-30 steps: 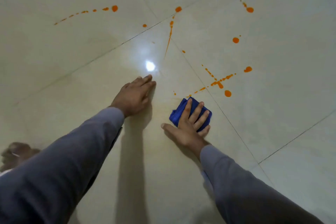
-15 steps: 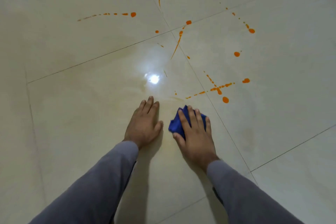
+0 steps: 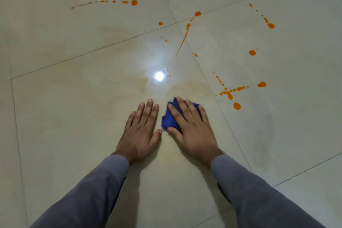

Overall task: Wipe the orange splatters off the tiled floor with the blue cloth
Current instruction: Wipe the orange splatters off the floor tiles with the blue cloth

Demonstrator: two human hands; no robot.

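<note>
My right hand (image 3: 192, 127) presses the blue cloth (image 3: 169, 119) flat, fingers straight; my left hand (image 3: 140, 131) rests open on the floor (image 3: 74, 107). Dragging a loaded cloth through the orange splatters (image 3: 229, 92) could smear them wider.

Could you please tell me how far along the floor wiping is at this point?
Early on. Done: the tile just ahead of the blue cloth shows only a faint orange smear, so that patch looks wiped. In hand: the right hand presses the cloth flat, the left hand braces on the floor. Left: the cross-shaped splatter to the right and several trails farther off, like the dotted line.
</note>
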